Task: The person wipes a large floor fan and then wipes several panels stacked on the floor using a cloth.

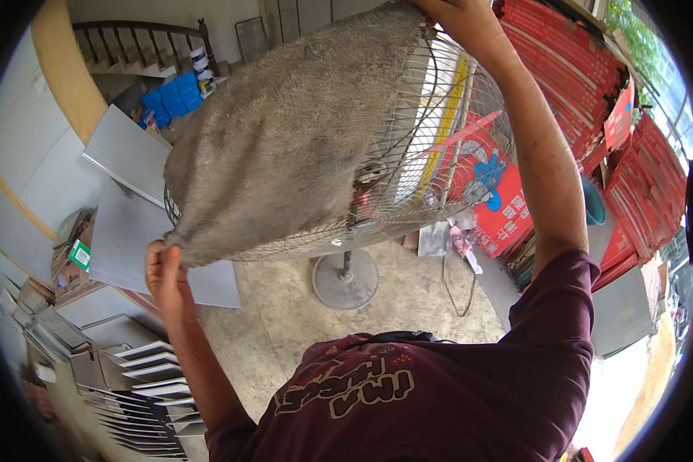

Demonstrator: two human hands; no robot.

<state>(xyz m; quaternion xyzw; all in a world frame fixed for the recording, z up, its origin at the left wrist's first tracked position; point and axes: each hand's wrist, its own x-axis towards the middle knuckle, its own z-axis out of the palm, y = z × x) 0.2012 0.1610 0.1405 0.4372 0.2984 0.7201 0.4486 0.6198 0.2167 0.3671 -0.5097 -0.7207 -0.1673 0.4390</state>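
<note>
A grey-brown cloth (pixel 285 138) is stretched over a large part of a standing fan's round wire cage (pixel 470 100). Its lower left corner is pinched in my left hand (pixel 165 271), just beside the cage's rim. Up at the top right, my right hand (pixel 466 19) is closed on the cloth's upper edge by the cage; some of its fingers are cut off by the picture's edge. The right part of the cage is bare, and a pale red blade shows through the wires. Below stands the fan's round grey base (pixel 345 289) on the floor.
Stacks of flat red cardboard (pixel 562 61) lean along the right, near a teal bucket (pixel 594 202). Grey panels (pixel 154 235) lie at left, above several racked white-edged boards (pixel 154 369). Blue boxes (pixel 173 96) stand by the staircase (pixel 135 42). A cable (pixel 458 296) loops on the floor.
</note>
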